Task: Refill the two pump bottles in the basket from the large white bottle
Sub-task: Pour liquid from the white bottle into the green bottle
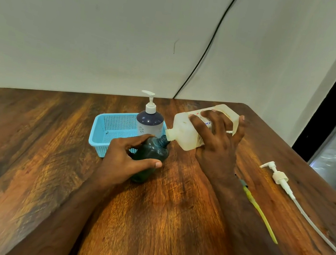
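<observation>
My right hand (215, 138) grips the large white bottle (184, 129), tipped on its side with its spout against the open neck of a dark green bottle (154, 153). My left hand (123, 160) holds that green bottle on the table, just in front of the blue basket (105, 133). A second pump bottle (149, 124), dark with a white pump fitted, stands upright in the basket's right end. A white pump head (278, 177) with its long tube lies loose on the table to the right.
A thin yellow-green tube (259, 211) lies on the wooden table (30, 151) beside my right forearm. A black cable (205, 52) runs down the wall behind the table. A dark frame and window stand at the far right.
</observation>
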Demonstrator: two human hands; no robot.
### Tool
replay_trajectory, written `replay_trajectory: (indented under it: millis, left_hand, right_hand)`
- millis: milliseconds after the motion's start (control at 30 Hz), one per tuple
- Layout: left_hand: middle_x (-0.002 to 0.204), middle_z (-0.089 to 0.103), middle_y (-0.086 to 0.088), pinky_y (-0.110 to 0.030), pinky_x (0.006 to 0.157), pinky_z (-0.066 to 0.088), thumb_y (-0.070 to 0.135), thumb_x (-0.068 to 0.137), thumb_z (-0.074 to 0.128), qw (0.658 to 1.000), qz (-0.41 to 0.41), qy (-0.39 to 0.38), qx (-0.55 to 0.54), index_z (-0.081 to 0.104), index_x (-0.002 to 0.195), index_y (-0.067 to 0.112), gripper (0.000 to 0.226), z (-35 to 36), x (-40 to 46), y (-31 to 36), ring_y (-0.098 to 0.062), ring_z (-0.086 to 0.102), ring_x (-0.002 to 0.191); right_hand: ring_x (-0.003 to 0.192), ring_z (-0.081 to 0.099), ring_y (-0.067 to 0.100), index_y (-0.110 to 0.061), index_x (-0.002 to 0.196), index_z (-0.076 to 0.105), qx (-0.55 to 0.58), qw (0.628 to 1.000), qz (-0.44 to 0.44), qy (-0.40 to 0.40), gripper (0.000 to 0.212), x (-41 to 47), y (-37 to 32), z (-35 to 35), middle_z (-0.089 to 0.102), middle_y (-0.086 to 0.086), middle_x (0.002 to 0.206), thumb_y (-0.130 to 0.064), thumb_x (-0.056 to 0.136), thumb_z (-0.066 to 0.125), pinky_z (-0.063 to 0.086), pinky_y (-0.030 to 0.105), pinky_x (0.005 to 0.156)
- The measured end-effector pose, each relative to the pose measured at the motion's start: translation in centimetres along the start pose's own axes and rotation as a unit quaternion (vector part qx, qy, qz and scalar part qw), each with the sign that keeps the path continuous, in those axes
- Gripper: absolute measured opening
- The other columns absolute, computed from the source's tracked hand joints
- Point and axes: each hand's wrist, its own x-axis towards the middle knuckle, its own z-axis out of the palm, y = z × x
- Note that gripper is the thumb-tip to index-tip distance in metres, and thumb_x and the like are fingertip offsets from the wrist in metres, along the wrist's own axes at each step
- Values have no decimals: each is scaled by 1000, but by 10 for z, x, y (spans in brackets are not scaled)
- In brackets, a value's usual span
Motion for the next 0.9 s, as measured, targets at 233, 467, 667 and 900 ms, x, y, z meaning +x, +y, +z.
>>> replay_trajectory:
  millis: [233,467,667,900]
  left_hand:
    - [123,60,21,-14,84,40,54,57,81,1000,3,4,3,61,133,30,83,0,0,2,10,50,107]
    - [126,62,17,-15,84,42,53,58,82,1000,3,4,3,62,133,30,82,0,-1,2,8,52,106]
    - [125,60,19,-15,84,41,47,61,85,1000,-4,5,0,61,133,31,78,1,0,1,8,50,106]
    - [116,59,28,-12,82,40,50,59,83,1000,3,0,5,61,128,37,74,0,0,1,11,52,105]
  right_hand:
    - [135,40,35,-33,136,45,-1,1000,1,-5,70,-1,0,0,54,12,138,-28,75,79,-4,58,119]
    - [136,38,35,-33,136,45,1,1000,4,-7,69,-1,0,0,53,13,139,-33,76,78,-6,56,119]
    - [136,38,36,-33,137,44,-2,1000,7,-9,75,-1,-1,0,53,14,139,-30,73,84,-9,54,119]
    - [136,40,36,-33,137,46,-7,1000,8,-18,74,-1,0,0,53,13,140,-28,73,83,-11,54,119]
